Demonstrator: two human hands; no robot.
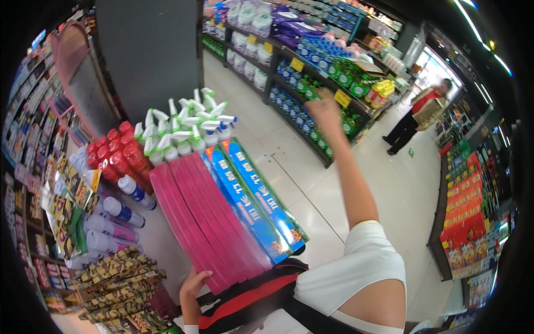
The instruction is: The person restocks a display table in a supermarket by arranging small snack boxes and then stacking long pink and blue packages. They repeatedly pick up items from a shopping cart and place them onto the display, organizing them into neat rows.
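My left hand (192, 288) is at the near corner of a row of glossy magenta packs (208, 221). Its thumb touches the pack's edge, while the other fingers are mostly hidden. Two blue-and-green printed boxes (254, 200) lie against the right side of the magenta packs. White trigger spray bottles (183, 137), most with green parts, stand just behind. My right arm stretches out over the aisle. The blurred right hand (325, 110) appears in front of a shelf of green and blue bottles (308, 85); its fingers cannot be made out, nor whether it touches anything.
Red-capped cans (121, 154), white-and-blue aerosol cans (125, 211) and camouflage-patterned packs (121, 284) crowd the display's left. A dark pillar (146, 58) rises behind. Tiled floor (292, 167) runs along the aisle, where a person (421, 112) stands. Red boxes (463, 204) line the right-hand shelf.
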